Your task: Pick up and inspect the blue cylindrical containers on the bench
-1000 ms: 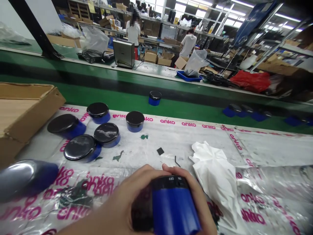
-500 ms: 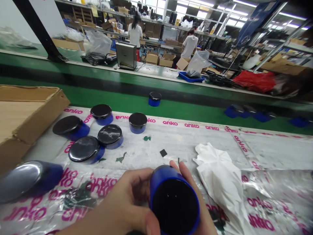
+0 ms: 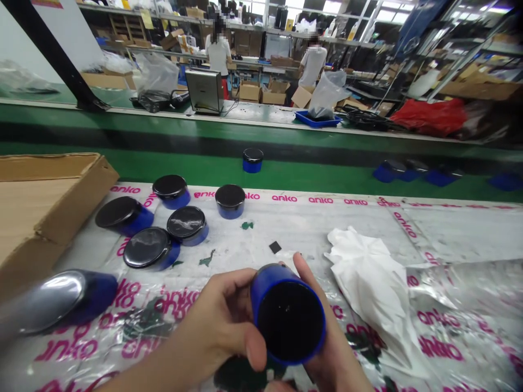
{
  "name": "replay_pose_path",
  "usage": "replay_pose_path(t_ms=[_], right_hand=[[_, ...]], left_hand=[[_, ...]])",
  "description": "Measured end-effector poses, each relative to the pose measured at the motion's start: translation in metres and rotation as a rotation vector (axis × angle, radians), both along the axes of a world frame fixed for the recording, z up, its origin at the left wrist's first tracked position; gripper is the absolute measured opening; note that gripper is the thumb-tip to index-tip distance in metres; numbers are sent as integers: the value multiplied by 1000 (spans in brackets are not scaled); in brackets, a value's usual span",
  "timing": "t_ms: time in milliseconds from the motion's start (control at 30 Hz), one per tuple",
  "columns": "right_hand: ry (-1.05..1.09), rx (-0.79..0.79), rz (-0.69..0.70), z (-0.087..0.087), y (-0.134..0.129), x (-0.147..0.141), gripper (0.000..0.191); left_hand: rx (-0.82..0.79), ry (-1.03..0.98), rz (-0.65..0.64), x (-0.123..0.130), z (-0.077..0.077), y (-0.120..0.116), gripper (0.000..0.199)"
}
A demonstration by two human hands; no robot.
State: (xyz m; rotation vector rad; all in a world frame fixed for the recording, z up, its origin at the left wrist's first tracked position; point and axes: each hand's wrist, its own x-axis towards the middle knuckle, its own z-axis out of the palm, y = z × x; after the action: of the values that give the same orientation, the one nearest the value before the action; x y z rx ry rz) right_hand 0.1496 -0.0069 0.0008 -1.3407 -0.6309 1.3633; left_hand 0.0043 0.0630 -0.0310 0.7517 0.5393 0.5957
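Observation:
A blue cylinder with a glossy black end face [image 3: 291, 321] is held between both hands, tilted so its black face points toward me. My left hand [image 3: 226, 318] grips its left side, thumb near the lower edge. Around the right side and underneath, my right hand [image 3: 327, 332] supports it, one finger reaching up past the top. Just beyond the hands lies a small black square [image 3: 275, 247]. To the right sits a crumpled white cloth or paper [image 3: 368, 283]. Several similar blue cylinders with black tops, such as this one [image 3: 187, 225], stand at the left.
Pink-printed plastic sheeting [image 3: 302, 218] covers the worktop. A cardboard box [image 3: 77, 204] borders the left side. Behind runs a green conveyor belt [image 3: 196, 166] carrying a blue cylinder [image 3: 253, 160] and several more at right. Two people in white shirts are at benches far back.
The held cylinder has risen slightly and shows a little smaller, with both hands still on it. The whole view has shifted a little. The cylinders on the worktop look unmoved.

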Motion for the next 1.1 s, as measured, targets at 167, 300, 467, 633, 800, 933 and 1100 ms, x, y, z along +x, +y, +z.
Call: replay_pose_path(t_ms=[167,300,467,633,800,933,1100], right_hand=[[-240,195,2,-12,-11,-2,57],[-534,172,-43,-16,-17,-5,50],[-999,72,-319,-31,-12,48,56],[-1439,97,-421,-56,-15,100,67],[-1166,167,-666,-37,-19,45,29],[-1055,523,-456,-34,-4,-15,25],[-1119,761,-89,-54,-3,-30,52]], left_hand=[[36,31,-32,-1,6,-2,55],[43,164,-67,-2,11,-5,57],[88,188,-52,-3,-1,-10,54],[9,226,45,-10,-11,-11,73],[-6,191,-75,-6,-5,-8,73],[-6,211,-26,5,-10,-10,83],[-81,209,78,8,-13,-7,69]])
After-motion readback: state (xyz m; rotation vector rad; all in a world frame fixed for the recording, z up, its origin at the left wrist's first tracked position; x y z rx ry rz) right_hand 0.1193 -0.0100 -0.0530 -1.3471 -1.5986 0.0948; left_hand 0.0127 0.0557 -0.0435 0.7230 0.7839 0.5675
